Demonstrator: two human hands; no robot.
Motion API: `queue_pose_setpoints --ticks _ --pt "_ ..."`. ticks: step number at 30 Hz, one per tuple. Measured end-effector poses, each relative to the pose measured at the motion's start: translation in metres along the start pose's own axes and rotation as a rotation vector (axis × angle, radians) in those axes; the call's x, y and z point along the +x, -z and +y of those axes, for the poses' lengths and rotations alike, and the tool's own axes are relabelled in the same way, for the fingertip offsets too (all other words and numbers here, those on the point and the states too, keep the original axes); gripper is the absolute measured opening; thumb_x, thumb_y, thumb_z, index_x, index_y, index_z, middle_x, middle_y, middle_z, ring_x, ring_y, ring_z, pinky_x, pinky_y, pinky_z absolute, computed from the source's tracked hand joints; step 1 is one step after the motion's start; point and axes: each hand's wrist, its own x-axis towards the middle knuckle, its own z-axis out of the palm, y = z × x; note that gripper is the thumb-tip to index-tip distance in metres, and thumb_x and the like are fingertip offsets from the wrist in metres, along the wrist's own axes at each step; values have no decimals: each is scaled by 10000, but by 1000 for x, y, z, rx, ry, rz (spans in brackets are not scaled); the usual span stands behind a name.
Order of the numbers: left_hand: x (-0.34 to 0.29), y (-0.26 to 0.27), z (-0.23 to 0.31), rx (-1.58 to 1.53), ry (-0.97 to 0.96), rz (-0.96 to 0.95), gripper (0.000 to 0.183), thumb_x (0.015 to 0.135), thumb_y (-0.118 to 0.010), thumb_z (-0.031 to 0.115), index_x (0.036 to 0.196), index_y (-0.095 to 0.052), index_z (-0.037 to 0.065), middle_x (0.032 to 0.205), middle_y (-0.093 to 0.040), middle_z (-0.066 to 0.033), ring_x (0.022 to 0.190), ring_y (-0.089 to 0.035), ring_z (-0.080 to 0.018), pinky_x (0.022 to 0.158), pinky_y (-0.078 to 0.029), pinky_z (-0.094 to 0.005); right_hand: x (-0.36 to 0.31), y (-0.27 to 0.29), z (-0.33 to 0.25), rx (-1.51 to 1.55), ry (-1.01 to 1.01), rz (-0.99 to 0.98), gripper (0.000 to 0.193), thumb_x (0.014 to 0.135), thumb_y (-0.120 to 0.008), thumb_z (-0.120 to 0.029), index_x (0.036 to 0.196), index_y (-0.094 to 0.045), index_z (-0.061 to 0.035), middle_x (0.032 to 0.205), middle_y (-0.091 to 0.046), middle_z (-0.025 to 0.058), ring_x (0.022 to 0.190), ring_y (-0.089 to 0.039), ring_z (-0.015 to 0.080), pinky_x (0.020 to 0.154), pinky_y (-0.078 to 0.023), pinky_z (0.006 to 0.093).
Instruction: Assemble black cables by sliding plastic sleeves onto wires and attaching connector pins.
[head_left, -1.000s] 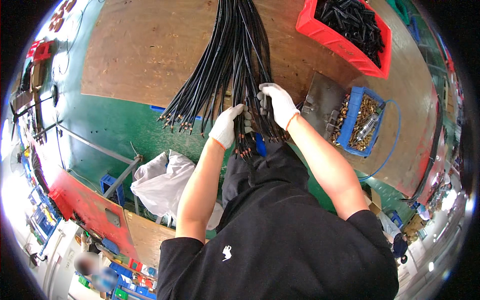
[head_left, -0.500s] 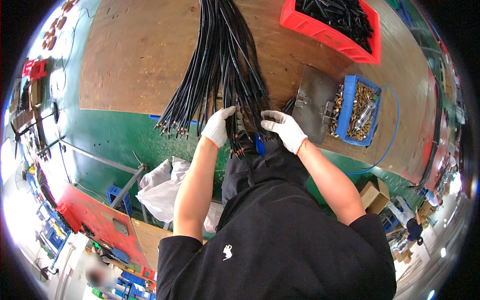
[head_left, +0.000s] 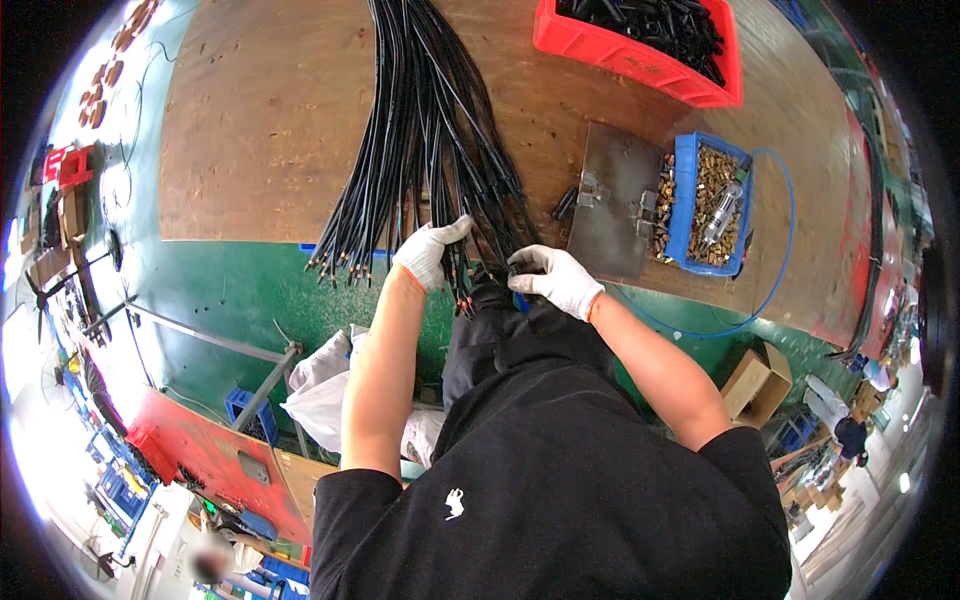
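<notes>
Here your left hand (head_left: 432, 253), in a white glove, is curled around a few strands of the black hose bundle (head_left: 430, 130), fingers closed on them close to their near ends. Your right hand (head_left: 557, 280), gloved the same way, lies just beside it with its fingers bent down over the hose ends at the edge of the wooden bench top (head_left: 250, 120); whether it actually pinches a hose you cannot tell from this angle. The bundle runs straight away from both hands across the wood and fans out toward you, its metal-tipped ends hanging over the green bench edge (head_left: 230, 290) to the left of your left hand. Beyond your right hand and to its right lies a grey metal plate (head_left: 610, 205), and touching that plate's far side stands a blue bin of brass fittings (head_left: 712, 200). Further off, beyond that bin, sits a red crate of black parts (head_left: 640, 45). A thin blue tube (head_left: 770, 290) curves around the blue bin.
</notes>
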Motion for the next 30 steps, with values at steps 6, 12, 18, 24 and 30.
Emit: queue_pose_setpoints --ticks 6,12,18,24,30 --pt "17 16 -6 -31 -65 6 229 965 -691 195 1130 -736 43 962 -756 -68 793 -740 -221 666 -620 -395 -7 -3 14 -152 14 -33 448 891 -825 -161 1277 -674 9 1196 -732 85 1111 -658 156 1019 -507 316" --pt "1 -9 -4 -77 -45 -69 201 957 -693 148 1130 -731 54 978 -756 -53 793 -721 -189 659 -592 -356 -9 0 16 -245 12 -39 451 885 -825 -201 1268 -683 -8 1180 -733 88 1103 -656 156 1008 -508 317" --pt "-10 -18 -5 -63 -134 -15 199 952 -716 155 1126 -732 60 958 -752 -38 770 -718 -172 604 -589 -369 -15 -2 6 -357 -8 -81 471 867 -823 -232 1264 -688 -19 1182 -739 112 1104 -672 186 1003 -514 341" --pt "0 -21 -17 -120 -232 34 175 945 -726 147 1091 -738 53 909 -738 -37 729 -701 -173 589 -579 -340 -21 5 10 -510 -8 -65 505 848 -824 -262 1266 -688 -13 1190 -747 149 1101 -698 238 1004 -530 369" --pt "7 -17 -22 -140 -229 41 164 904 -728 33 1068 -725 22 953 -750 -69 834 -720 -200 796 -581 -347 -26 2 11 -498 -39 -47 518 841 -833 -282 1258 -691 -8 1184 -750 155 1108 -704 246 1007 -530 367"
